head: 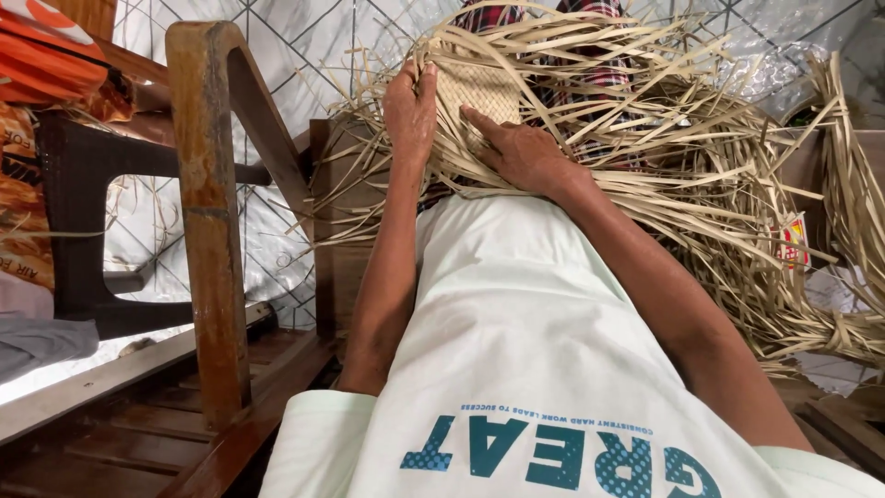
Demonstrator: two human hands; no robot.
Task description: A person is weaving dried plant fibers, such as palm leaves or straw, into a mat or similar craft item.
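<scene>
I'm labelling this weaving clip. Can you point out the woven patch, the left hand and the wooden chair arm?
woven patch [479, 90], head view, on its flat plaited middle.
left hand [411, 109], head view, on the back of the hand.
wooden chair arm [210, 212], head view, on the upright post.

A small woven patch of pale straw-coloured palm-leaf strips [479, 90] lies flat on the person's lap, its plaited checker weave tight and even. From its edges long loose strips [682, 175] — flat, narrow, dry tan — fan out in a tangled spray, most trailing right and downward. A gathered bundle [830, 337] of them rests at the far right.
</scene>
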